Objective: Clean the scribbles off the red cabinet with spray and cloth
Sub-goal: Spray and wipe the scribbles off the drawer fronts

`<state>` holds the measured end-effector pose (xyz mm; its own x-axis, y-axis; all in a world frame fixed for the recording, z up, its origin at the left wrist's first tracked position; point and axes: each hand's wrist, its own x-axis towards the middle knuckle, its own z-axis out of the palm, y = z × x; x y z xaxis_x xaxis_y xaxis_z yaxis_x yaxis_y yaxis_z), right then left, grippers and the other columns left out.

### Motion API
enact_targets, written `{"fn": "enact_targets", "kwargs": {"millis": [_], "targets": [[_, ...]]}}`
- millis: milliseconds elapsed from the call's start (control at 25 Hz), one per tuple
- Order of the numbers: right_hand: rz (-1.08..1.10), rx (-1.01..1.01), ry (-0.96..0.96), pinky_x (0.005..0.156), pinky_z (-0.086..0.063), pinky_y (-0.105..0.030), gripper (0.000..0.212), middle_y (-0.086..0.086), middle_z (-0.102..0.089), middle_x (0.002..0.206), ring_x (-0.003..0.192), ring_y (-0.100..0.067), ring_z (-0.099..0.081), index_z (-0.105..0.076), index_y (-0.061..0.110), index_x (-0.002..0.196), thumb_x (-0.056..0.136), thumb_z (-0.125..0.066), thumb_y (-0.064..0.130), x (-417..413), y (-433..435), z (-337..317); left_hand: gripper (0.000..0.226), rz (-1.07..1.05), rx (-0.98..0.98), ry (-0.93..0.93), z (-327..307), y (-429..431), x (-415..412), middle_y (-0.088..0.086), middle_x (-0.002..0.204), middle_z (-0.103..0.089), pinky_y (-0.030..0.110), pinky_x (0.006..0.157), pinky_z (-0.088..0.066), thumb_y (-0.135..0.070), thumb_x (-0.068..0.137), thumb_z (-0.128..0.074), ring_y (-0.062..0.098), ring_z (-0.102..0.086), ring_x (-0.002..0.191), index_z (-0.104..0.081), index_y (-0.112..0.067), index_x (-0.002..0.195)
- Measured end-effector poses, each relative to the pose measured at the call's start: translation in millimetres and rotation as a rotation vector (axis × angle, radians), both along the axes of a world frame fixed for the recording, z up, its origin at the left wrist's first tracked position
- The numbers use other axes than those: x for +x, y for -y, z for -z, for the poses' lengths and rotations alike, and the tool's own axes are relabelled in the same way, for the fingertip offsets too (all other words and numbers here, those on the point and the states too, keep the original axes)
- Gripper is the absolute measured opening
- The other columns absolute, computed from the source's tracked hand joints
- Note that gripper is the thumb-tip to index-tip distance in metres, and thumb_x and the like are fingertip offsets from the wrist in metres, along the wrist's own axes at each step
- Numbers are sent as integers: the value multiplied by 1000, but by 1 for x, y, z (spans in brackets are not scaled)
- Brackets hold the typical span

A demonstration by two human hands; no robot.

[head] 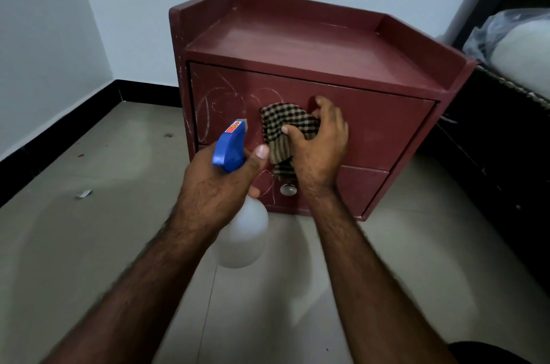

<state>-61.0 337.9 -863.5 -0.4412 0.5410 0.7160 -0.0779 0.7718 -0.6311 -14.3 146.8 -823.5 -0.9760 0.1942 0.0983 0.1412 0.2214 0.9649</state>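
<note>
The red cabinet stands on the floor against the wall, with two drawer fronts. White scribbles cover the left part of the upper drawer, and a few more curl beside the round knob on the lower drawer. My right hand presses a black-and-beige checked cloth flat against the upper drawer front. My left hand grips a spray bottle with a blue trigger head and a white body, its nozzle aimed at the scribbled area.
Grey floor tiles spread in front, with a small scrap of paper at the left. A black skirting runs along the pale walls. A dark bed frame with a plastic-wrapped white bundle stands close at the right.
</note>
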Motion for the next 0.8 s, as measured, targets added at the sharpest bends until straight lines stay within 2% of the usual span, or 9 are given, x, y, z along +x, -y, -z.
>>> {"fn": "enact_targets", "kwargs": {"millis": [120,240,320,400,480,560,680,720,800], "targets": [[-36,-153,-101,89,-54,-37,54,3,-71,105,99,-17,-65,-66,12,126,78,-89,23,6,-3,4,40,10,17,-2,2,0,0,2,78,-73,29,66,-53,-54,88,-67,10,-74,64,-65,-15,94],[16,-331,-169,89,-55,-39,48,4,-72,104,97,-14,-65,-66,13,127,83,-86,17,8,3,3,40,14,6,-4,2,0,3,2,79,-74,23,62,-48,-54,89,-66,6,-73,63,-64,-15,96],[32,-263,-139,89,-55,-39,51,1,-71,112,102,-18,-65,-64,14,130,83,-85,20,4,8,-3,39,15,2,-9,-1,0,5,2,78,-73,21,61,-45,-54,89,-66,5,-72,62,-64,-16,95],[70,-55,13,87,-47,-30,62,3,-68,118,103,-20,-62,-61,20,132,77,-89,28,-1,9,-8,39,15,20,-14,0,0,3,2,77,-72,24,63,-48,-54,89,-67,8,-73,63,-64,-16,94],[122,54,86,88,-44,-29,63,4,-67,116,101,-21,-62,-62,21,128,73,-91,30,-3,10,-8,42,17,17,-9,0,-1,2,4,76,-72,25,64,-49,-56,88,-67,9,-73,62,-64,-15,94],[122,-115,-35,88,-53,-38,58,5,-67,103,95,-19,-63,-64,19,121,71,-93,29,-4,14,-8,43,18,11,-8,-1,-1,3,4,75,-73,25,64,-48,-57,87,-66,7,-72,61,-64,-14,93],[121,-665,-245,83,-57,-43,60,11,-64,90,88,-18,-65,-66,18,119,68,-96,27,-13,28,-15,33,0,30,8,0,3,0,2,74,-74,26,64,-48,-56,88,-67,7,-73,61,-64,-22,89],[146,-684,-246,83,-57,-44,59,11,-65,91,89,-18,-65,-66,17,119,69,-96,27,-14,30,-17,31,-3,41,14,0,5,0,2,75,-74,26,65,-49,-55,88,-67,7,-73,62,-64,-24,88],[159,-497,-217,87,-56,-42,55,5,-68,101,96,-20,-65,-67,16,121,73,-93,26,-12,29,-13,28,-5,62,8,-1,7,-2,1,74,-73,28,67,-50,-54,89,-67,9,-74,63,-63,-26,86]]}}
